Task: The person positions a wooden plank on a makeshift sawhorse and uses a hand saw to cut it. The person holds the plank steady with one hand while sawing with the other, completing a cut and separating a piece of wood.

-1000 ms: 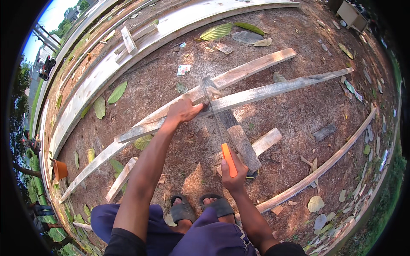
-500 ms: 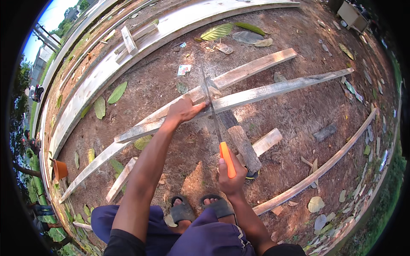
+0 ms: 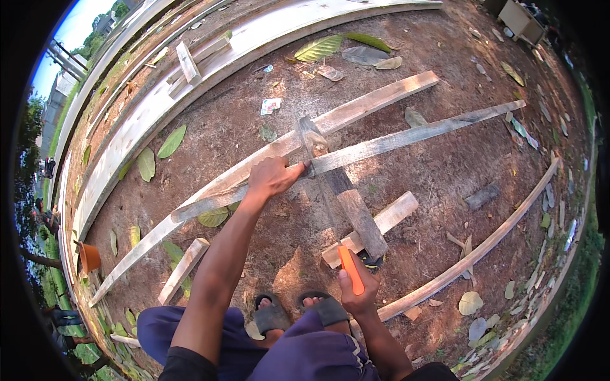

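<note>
My left hand (image 3: pixel 273 174) grips the left section (image 3: pixel 210 206) of a pale timber, fingers wrapped round it at a cut line. That section sits slightly lower than the right section (image 3: pixel 419 132) and looks separated from it. My right hand (image 3: pixel 358 292) holds the orange handle (image 3: pixel 351 270) of a hand saw low near my feet; its blade (image 3: pixel 327 213) is blurred and runs up toward the cut. A short log (image 3: pixel 362 222) and a dark wooden piece (image 3: pixel 311 133) lie crosswise beneath the timber. A second timber (image 3: pixel 381 98) lies just beyond it.
Long white boards (image 3: pixel 267 32) curve along the upper left. Short offcuts (image 3: pixel 183 270) and a long strip (image 3: pixel 483 247) lie on leaf-strewn dirt. An orange pot (image 3: pixel 89 257) stands at left, a cardboard box (image 3: pixel 515 22) at upper right. My sandaled feet (image 3: pixel 321 311) are below.
My right hand has pulled the saw down toward me. The timber's left section has dropped a little at the cut, and my left hand has moved slightly down with it.
</note>
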